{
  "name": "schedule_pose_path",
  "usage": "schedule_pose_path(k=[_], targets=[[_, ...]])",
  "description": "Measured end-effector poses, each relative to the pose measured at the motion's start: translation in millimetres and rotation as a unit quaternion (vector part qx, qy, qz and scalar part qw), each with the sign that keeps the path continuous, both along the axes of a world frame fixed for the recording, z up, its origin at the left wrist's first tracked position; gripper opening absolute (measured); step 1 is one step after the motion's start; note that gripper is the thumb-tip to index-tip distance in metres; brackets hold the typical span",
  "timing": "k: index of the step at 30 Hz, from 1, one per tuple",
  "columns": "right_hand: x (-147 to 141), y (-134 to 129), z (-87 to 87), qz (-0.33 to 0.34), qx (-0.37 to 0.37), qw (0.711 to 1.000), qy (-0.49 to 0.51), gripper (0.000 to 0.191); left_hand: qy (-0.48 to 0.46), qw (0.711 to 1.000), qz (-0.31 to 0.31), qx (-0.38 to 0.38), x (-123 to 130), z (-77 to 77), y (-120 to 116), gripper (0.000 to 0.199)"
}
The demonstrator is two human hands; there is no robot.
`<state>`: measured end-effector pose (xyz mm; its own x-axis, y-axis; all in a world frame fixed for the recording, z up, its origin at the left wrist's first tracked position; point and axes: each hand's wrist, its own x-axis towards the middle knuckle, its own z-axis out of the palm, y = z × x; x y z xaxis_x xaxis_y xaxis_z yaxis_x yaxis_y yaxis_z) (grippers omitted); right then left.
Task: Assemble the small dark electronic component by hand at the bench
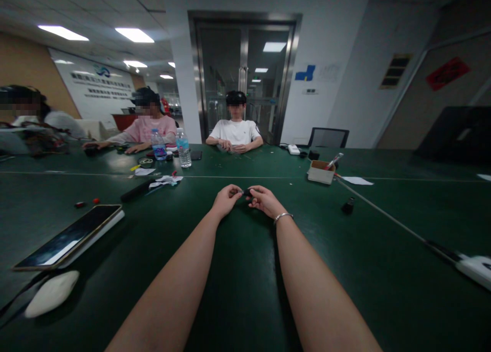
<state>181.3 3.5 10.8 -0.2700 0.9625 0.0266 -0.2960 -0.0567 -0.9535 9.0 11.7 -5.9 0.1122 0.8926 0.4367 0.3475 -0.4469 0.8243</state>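
Both my arms reach forward over the dark green table (245,270), and my hands meet near its middle. Between them is a small black object (247,192), too small to name. My right hand (264,198) is closed on it with thumb and fingers, and a metal bracelet (283,217) circles that wrist. My left hand (227,198) pinches at the object's left end, where a small pale tip shows; I cannot tell whether this is a separate piece. Off to the right, a small black item (348,205) stands on the table.
A phone (72,237) lies on a white box at left, beside a white computer mouse (52,293). Water bottles (183,148) stand further back. At right are a small open box (321,173), a cable (383,209) and a white power strip (475,270). Several people sit around the table.
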Motion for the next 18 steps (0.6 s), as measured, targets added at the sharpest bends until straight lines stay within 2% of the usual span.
schedule_pose_path(k=[4, 13, 18], targets=[[-0.2, 1.5, -0.7, -0.005, -0.007, 1.000, 0.000, 0.011, -0.005, 1.000, -0.003, 0.019, -1.9, 1.1, 0.9, 0.021], [0.5, 1.8, -2.3, 0.001, -0.005, 1.000, -0.012, 0.006, -0.019, 1.000, -0.011, -0.009, -1.9, 0.8, 1.2, 0.024], [1.7, 3.1, -4.4, 0.018, 0.007, 1.000, -0.017, 0.012, 0.004, 0.999, 0.006, -0.035, -2.2, -1.1, 4.6, 0.030]])
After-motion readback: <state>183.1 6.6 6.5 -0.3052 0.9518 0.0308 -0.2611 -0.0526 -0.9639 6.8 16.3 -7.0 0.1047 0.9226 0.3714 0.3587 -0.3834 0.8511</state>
